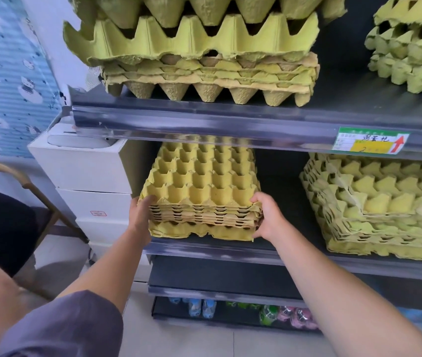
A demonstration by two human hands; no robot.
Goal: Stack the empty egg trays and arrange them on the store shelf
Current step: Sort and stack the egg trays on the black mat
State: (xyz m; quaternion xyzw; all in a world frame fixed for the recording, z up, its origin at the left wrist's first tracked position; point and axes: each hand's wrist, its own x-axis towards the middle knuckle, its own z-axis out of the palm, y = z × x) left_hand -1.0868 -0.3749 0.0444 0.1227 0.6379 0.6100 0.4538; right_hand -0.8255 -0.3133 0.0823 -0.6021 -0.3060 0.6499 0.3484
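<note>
A stack of yellow pulp egg trays (199, 184) sits at the left end of the middle shelf (204, 251); the left hand (140, 215) grips its front-left corner, fingers curled over the top tray; the right hand (269, 217) pinches the front-right corner, thumb on top, other fingers hidden; a 2nd stack (374, 212) lies well apart to the right, below a price label (372, 140).

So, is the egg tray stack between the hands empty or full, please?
Empty: the egg tray stack shows only bare cardboard cups on top.
</note>
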